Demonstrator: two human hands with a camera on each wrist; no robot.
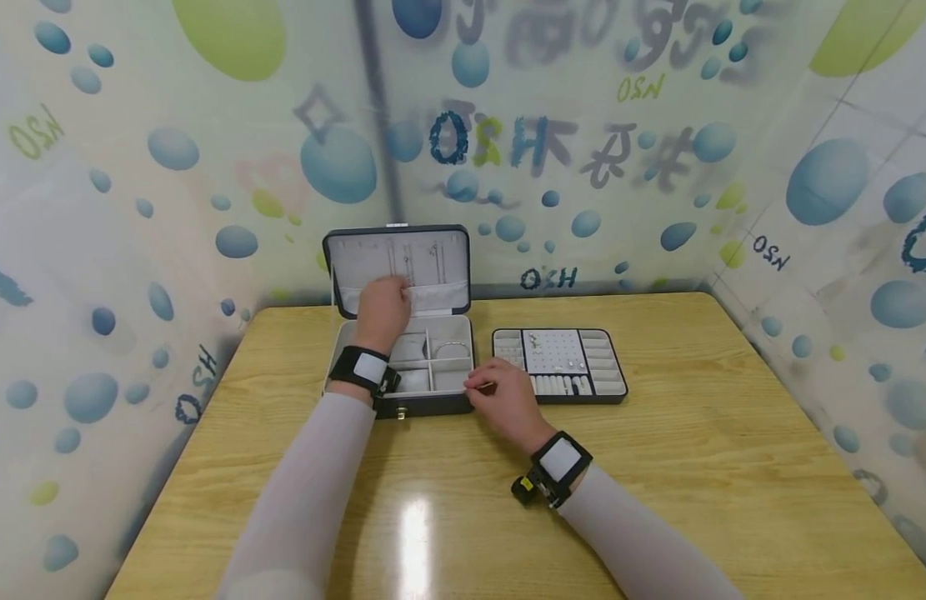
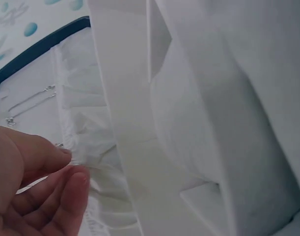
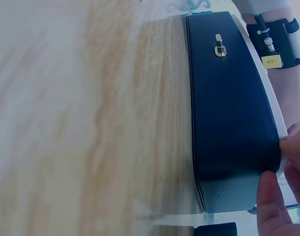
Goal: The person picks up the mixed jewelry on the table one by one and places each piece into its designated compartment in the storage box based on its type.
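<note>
A dark jewelry box [image 1: 432,405] stands with its lid [image 1: 335,275] raised; thin necklaces [image 1: 440,262] hang inside the lid above a gathered white pocket [image 2: 83,108]. My left hand [image 1: 383,312] is at the lid, its thumb and fingertips [image 2: 77,179] brought together at a silver chain [image 2: 60,145] by the pocket's upper edge; the fingers hide the chain's end. With thumb and fingers, my right hand [image 1: 508,402] holds the front right corner of the box [image 3: 233,113]. Its thumb [image 3: 294,145] lies at the rim and a finger [image 3: 270,196] against the outer wall.
Right of the box lies a shallow jewelry tray [image 1: 605,398] with earrings, ring slots and small compartments. A bracelet [image 1: 452,344] rests in one box compartment. Behind the wooden table [image 1: 658,467] hangs a patterned sheet [image 1: 620,208].
</note>
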